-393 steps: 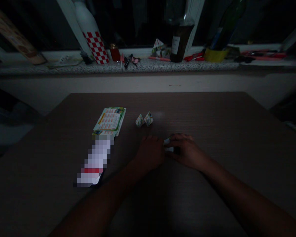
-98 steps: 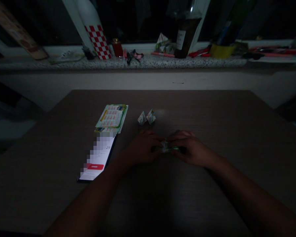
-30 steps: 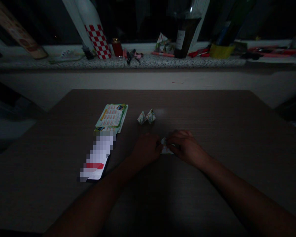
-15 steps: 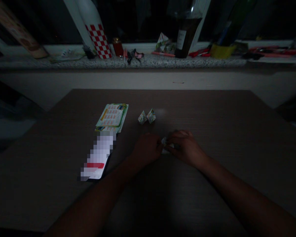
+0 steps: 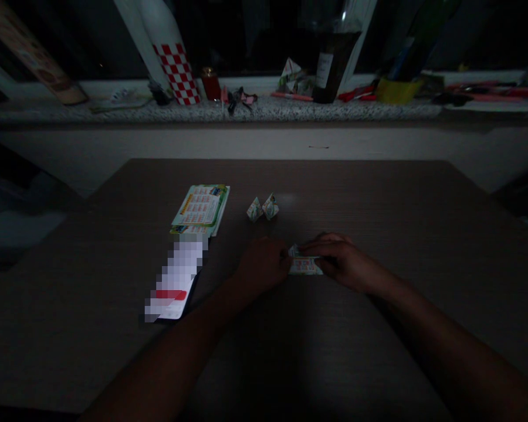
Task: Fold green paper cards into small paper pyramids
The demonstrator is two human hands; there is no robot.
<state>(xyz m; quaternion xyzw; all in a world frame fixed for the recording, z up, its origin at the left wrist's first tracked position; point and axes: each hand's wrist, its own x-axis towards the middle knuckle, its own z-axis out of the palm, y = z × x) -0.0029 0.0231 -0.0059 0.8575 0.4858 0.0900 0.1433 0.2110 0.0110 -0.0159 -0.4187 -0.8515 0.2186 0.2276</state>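
left hand [image 5: 261, 268]: curling shut, pinching left end of printed paper piece [image 5: 305, 266]
right hand [image 5: 341, 262]: pressing paper's top edge flat against table [image 5: 378, 199]
folded shapes [image 5: 263, 208]: sitting just beyond

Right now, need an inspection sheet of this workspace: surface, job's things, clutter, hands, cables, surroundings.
Surface: dark wood-grain table, dimly lit.
Job's things: folded paper flat on the table between both hands; two small folded pieces standing farther back.
Clutter: stack of printed sheets and a phone with lit screen, left of the hands.
Hands: left hand closed at the paper's left edge; right hand with fingers over its upper edge; grip unclear in the dark.
Cables: nothing seen.
Surroundings: windowsill with checkered bottle, red jar, dark bottle.
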